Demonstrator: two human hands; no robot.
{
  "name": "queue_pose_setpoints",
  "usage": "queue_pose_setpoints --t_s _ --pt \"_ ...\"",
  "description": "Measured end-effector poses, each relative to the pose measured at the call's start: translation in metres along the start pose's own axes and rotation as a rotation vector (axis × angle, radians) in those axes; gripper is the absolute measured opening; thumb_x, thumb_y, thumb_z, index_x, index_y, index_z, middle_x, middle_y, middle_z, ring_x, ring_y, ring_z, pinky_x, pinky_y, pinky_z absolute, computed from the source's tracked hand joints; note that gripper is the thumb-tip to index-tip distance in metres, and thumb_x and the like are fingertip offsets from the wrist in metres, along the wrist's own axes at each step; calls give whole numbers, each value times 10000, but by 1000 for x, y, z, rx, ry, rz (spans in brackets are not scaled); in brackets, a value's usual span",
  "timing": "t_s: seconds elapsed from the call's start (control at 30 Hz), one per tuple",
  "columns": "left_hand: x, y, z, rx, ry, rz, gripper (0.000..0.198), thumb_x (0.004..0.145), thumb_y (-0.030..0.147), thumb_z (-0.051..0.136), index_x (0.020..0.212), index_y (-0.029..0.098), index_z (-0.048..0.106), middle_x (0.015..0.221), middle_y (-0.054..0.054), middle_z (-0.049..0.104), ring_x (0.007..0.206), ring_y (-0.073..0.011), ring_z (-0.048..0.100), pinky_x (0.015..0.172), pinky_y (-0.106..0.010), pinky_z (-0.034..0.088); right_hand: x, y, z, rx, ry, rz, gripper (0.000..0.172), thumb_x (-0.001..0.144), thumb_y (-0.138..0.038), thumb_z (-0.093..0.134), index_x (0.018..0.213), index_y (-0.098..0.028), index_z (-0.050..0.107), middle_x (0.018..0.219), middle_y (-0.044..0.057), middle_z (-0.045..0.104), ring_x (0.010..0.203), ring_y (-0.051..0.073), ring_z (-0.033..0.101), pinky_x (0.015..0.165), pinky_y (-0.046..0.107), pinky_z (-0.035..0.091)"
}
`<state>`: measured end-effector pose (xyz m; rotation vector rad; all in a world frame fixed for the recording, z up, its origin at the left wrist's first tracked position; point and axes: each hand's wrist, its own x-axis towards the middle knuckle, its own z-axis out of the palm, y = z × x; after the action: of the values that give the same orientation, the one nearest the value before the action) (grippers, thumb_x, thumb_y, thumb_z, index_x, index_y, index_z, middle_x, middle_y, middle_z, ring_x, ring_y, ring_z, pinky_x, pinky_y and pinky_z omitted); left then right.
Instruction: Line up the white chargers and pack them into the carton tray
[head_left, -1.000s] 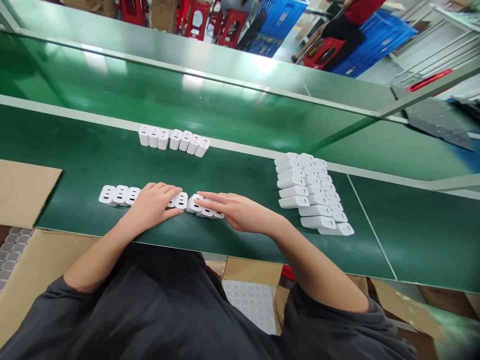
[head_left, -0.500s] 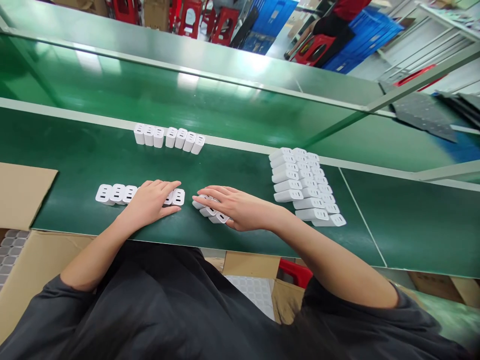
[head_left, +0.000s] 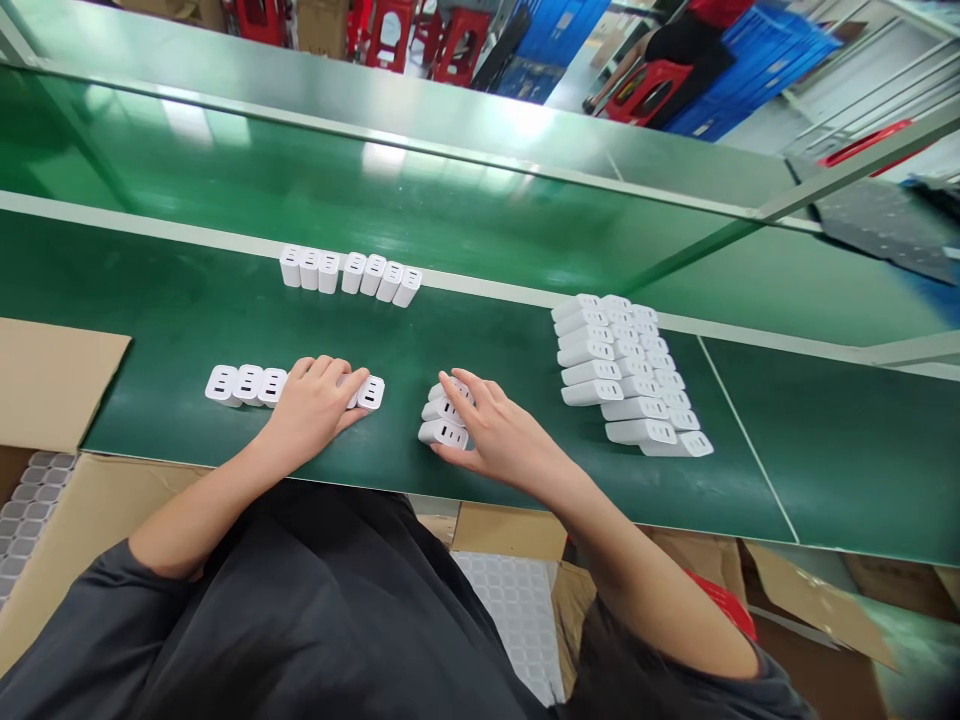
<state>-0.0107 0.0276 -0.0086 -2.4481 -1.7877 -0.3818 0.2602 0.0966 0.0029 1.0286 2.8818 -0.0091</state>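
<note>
White charger blocks with socket slots stand in a row (head_left: 248, 384) on the green bench (head_left: 510, 350). My left hand (head_left: 311, 405) lies over the right part of this row, fingers bent around its far side and thumb on the near side, hiding some blocks. To the right, my right hand (head_left: 491, 425) grips a short stack of three white blocks (head_left: 444, 433) between fingers and thumb; their slotted ends are partly covered by the fingers. Farther right is a large group of the same blocks (head_left: 589, 370), lying in stepped rows.
Several more white blocks (head_left: 328, 272) stand along the bench's back rail. Cardboard flaps (head_left: 60, 380) lie at the left edge, and a box with grey trays (head_left: 506, 600) is below the bench. Beyond the partition are red stools (head_left: 390, 35), blue crates (head_left: 757, 70) and a seated person.
My right hand has turned the short stack and shifted it right, away from the left row. My left hand remains over its row, fingers more bent. The whole view has shifted slightly.
</note>
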Motion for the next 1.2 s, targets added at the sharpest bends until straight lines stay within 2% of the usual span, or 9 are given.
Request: queue_pose_setpoints --t_s 0.17,0.33,0.53,0.6,0.73,0.83,0.97,1.07,1.2 --pt "0 18 8 -19 -71 185 328 951 211 595 1260 124 525 1087 -81 668 998 -226 615 842 -358 441 -8 -8 5 -31 39 25 774 900 -520 559 1472 -19 413 1437 242 515 1172 358 561 914 449 567" --pt "-3 28 17 -29 -63 236 393 962 74 450 1352 125 454 1225 -109 647 1095 -213 603 891 -342 434 -9 -15 8 -41 91 70 745 925 -587 510 1452 -63 463 1429 226 541 1150 351 584 876 449 581" --pt "-4 25 12 -139 -126 313 469 887 12 485 1321 189 507 1275 -68 649 1121 -192 594 951 -342 403 -5 -29 5 -103 88 199 828 920 -705 449 1401 -35 531 1417 235 564 1021 347 656 724 413 609" --pt "-5 26 10 -171 -121 307 445 898 80 535 1328 192 510 1311 -74 631 1142 -213 586 972 -368 395 -6 -30 3 -102 94 223 846 914 -718 449 1403 -33 530 1424 246 555 1004 350 669 715 418 611" --pt "-5 29 13 -230 -93 267 445 927 348 624 1323 173 520 1275 -105 637 1125 -255 596 961 -405 413 -9 -22 0 -18 102 131 827 899 -727 481 1449 -108 496 1501 236 474 1234 393 581 867 481 600" --pt "0 27 15 -308 -131 265 369 938 215 564 1304 171 533 1199 -79 674 1106 -222 606 969 -378 417 -12 -11 -2 86 67 -16 720 921 -652 527 1475 -195 473 1573 176 394 1420 388 409 1016 526 536" --pt "5 14 1 -379 -174 331 521 861 24 467 1361 168 492 1256 -69 664 1221 -207 551 1088 -381 354 -13 -3 -2 166 37 -105 604 935 -508 604 1469 -255 481 1594 129 372 1484 357 318 1102 532 469" --pt "2 2 -15 -328 -156 289 565 873 126 572 1419 176 437 1379 -89 585 1323 -255 462 1135 -412 318 -12 -4 -3 165 51 -105 604 920 -492 635 1458 -257 490 1585 126 390 1482 367 319 1129 585 417" --pt "-4 -9 -26 -191 -207 204 630 835 267 715 1402 168 457 1298 -104 614 1288 -307 465 1085 -429 352 -6 -15 -9 167 118 -145 515 953 -475 590 1410 -243 537 1533 118 470 1468 351 346 1156 616 350"
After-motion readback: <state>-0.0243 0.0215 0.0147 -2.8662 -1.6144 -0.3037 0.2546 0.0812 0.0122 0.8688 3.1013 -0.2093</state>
